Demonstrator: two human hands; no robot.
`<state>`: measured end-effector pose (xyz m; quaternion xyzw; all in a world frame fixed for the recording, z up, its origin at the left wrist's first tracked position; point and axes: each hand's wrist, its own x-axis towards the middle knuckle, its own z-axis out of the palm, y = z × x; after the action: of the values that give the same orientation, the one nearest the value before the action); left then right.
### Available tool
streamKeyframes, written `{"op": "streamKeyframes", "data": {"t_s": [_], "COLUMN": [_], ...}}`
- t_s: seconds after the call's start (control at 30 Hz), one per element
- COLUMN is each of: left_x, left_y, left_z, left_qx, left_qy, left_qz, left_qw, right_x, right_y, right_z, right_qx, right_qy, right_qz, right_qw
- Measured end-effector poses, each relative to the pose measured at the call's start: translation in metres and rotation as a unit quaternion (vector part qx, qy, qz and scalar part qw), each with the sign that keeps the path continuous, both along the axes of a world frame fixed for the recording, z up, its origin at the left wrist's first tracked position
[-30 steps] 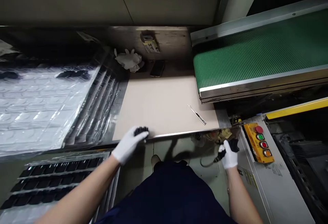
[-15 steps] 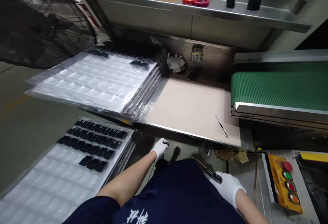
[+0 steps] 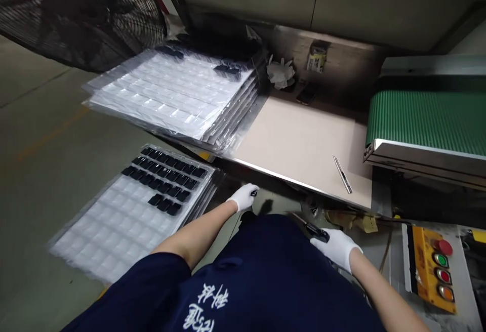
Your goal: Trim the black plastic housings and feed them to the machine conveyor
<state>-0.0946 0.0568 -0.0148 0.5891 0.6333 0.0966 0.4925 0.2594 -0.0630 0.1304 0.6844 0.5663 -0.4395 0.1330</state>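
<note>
Lower centre, the left hand (image 3: 243, 198) is curled tight round a small black piece (image 3: 254, 194); lower right of centre, the right hand (image 3: 336, 247) wraps a black-handled tool (image 3: 317, 232). Mid-frame, a slim cutter (image 3: 342, 175) lies on the pale board (image 3: 292, 137). Green conveyor belt (image 3: 429, 119) at right, big fan (image 3: 83, 15) upper left, part-filled tray (image 3: 121, 215) lower left, above greenish floor (image 3: 30, 210).

The bare left forearm (image 3: 201, 232) stretches forward and rightward, ending in the white-gloved left hand (image 3: 244, 198), which is curled inward. The bare right forearm (image 3: 383, 289) slants inward; the white-gloved right hand (image 3: 337, 247) sits lower and nearer, closed in a grip
</note>
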Motion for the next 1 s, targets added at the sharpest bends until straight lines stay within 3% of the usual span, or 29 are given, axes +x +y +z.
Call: {"op": "streamKeyframes", "data": {"t_s": [0.13, 0.23, 0.4, 0.63, 0.87, 1.0], "left_x": [-0.011, -0.019, -0.016, -0.008, -0.015, -0.017], "left_y": [0.006, 0.01, 0.011, 0.001, -0.007, -0.012], "left_z": [-0.006, -0.003, 0.004, 0.01, 0.021, 0.023], "left_qx": [-0.013, 0.01, 0.082, 0.146, 0.166, 0.178], "left_qy": [0.001, 0.019, 0.06, 0.098, 0.119, 0.12], "left_qz": [0.045, 0.043, -0.074, -0.243, -0.331, -0.337], "left_qw": [0.999, 0.999, 0.992, 0.954, 0.921, 0.917], "right_x": [0.0, -0.005, -0.017, -0.031, -0.049, -0.051], "right_y": [-0.003, -0.007, -0.004, 0.011, 0.028, 0.037], "right_z": [-0.001, 0.0, 0.004, 0.017, 0.023, 0.019], "right_qx": [-0.015, -0.026, -0.031, -0.037, -0.045, -0.041], "right_qy": [0.006, 0.017, 0.013, -0.009, -0.025, -0.034], "right_qz": [0.0, 0.0, 0.006, 0.036, 0.08, 0.085], "right_qw": [1.0, 1.0, 0.999, 0.999, 0.995, 0.995]}}
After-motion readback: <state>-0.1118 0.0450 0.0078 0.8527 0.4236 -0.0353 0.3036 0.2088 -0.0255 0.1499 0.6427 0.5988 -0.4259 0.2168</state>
